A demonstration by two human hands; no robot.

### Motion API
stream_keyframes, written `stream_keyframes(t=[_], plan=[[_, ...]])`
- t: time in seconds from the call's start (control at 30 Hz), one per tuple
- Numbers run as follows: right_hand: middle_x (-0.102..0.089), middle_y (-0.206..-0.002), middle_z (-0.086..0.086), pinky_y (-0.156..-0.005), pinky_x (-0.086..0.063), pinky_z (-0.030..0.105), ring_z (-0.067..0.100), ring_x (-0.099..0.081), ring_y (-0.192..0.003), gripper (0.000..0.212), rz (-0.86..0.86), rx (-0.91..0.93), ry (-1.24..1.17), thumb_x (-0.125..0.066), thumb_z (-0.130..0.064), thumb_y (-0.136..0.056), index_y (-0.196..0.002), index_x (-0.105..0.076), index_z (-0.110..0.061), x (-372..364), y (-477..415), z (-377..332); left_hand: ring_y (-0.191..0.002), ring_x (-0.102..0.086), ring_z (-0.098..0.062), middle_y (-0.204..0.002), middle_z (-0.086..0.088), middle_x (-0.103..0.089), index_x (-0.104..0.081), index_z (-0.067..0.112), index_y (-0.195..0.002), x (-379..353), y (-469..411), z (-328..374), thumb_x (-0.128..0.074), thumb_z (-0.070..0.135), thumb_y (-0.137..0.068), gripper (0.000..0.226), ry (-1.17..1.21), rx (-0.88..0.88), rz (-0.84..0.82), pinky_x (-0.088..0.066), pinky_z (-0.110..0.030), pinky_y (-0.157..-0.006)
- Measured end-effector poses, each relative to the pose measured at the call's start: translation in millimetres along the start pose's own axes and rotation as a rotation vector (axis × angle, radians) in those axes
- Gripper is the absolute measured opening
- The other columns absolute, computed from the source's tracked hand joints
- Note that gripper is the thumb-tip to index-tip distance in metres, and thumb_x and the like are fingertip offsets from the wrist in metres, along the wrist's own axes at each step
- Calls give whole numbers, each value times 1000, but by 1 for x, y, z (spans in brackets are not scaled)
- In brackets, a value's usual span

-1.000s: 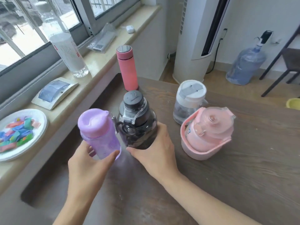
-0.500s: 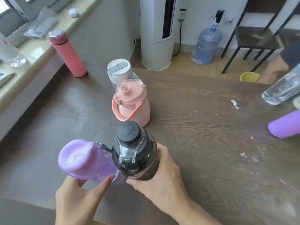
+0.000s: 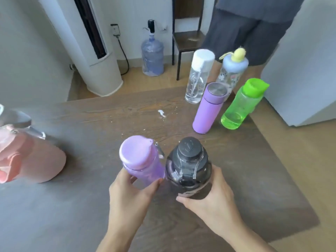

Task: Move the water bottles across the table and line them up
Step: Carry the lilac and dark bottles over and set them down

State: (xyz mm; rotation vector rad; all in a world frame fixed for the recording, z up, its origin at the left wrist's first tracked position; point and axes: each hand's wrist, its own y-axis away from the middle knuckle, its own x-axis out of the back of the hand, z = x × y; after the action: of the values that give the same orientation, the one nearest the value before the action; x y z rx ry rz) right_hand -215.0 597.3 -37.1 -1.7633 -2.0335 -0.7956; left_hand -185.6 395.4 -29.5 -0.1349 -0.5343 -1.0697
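Observation:
My left hand [image 3: 130, 195] grips a translucent purple bottle [image 3: 141, 160] with a purple cap, and my right hand [image 3: 212, 199] grips a dark smoky bottle [image 3: 189, 166] with a black lid. Both bottles are side by side over the middle of the brown wooden table [image 3: 91, 124]. At the table's far right stand a clear bottle with a white cap [image 3: 199, 75], a patterned bottle with a blue lid [image 3: 231, 73], a lilac steel-topped flask [image 3: 209, 108] and a green bottle [image 3: 241, 104]. A pink jug [image 3: 31, 159] sits at the left edge.
A person in dark shorts [image 3: 245, 28] stands behind the right end of the table. A white fridge side [image 3: 305, 70] is on the right. Beyond the table are a white tower unit [image 3: 94, 51], a large water jug [image 3: 152, 55] and a dark chair [image 3: 187, 40]. White crumbs [image 3: 161, 113] lie mid-table.
Both hands have carried the purple and dark bottles rightward across the table. My view swung right, so the window sill and pink flask left view and the bottles at the right end appeared.

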Motion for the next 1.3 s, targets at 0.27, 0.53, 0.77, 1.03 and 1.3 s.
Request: stream_keyframes(t=[0.27, 0.53, 0.77, 1.03, 1.3], plan=[[-62, -101, -27, -85, -49, 24, -3, -61, -95, 88, 292, -124, -61, -102, -41, -46, -113, -45, -39, 97, -51, 76, -94, -72, 1, -93, 18, -78, -73, 30, -96, -128, -16, 57, -94, 30, -63, 40, 21, -118, -145, -57, -23, -79], [-69, -113, -10, -88, -52, 34, 12, -67, -107, 87, 462, -150, -129, -101, -41, -45, -113, -49, -29, 125, -86, 114, -99, -70, -9, -99, 14, -76, -69, 32, -104, -174, -14, 62, -89, 37, -61, 47, -39, -143, -193, -59, -37, -85], [-66, -116, -6, -91, -52, 35, 13, -66, -107, 90, 476, -139, -124, -102, -38, -47, -118, -49, -23, 121, -87, 119, -100, -71, -10, -101, 14, -75, -69, 33, -106, -172, -13, 52, -88, 41, -60, 51, -75, -137, -207, -59, -39, -85], [-56, -123, 0, -100, -46, 34, 16, -56, -117, 81, 407, -192, -82, -97, -30, -63, -129, -51, -19, 111, -72, 120, -105, -68, -14, -110, 11, -73, -66, 28, -118, -172, -16, 44, -93, 34, -64, 60, -99, -186, -237, -57, -36, -90], [-56, -75, -4, -64, -40, 29, 13, -57, -66, 36, 373, -166, 92, -83, -12, -78, -89, -52, -29, 48, -5, 89, -104, -67, 3, -120, 13, -71, -68, 25, -125, -113, -23, 13, -89, 7, -74, 58, -93, -205, -203, -56, -25, -92]])
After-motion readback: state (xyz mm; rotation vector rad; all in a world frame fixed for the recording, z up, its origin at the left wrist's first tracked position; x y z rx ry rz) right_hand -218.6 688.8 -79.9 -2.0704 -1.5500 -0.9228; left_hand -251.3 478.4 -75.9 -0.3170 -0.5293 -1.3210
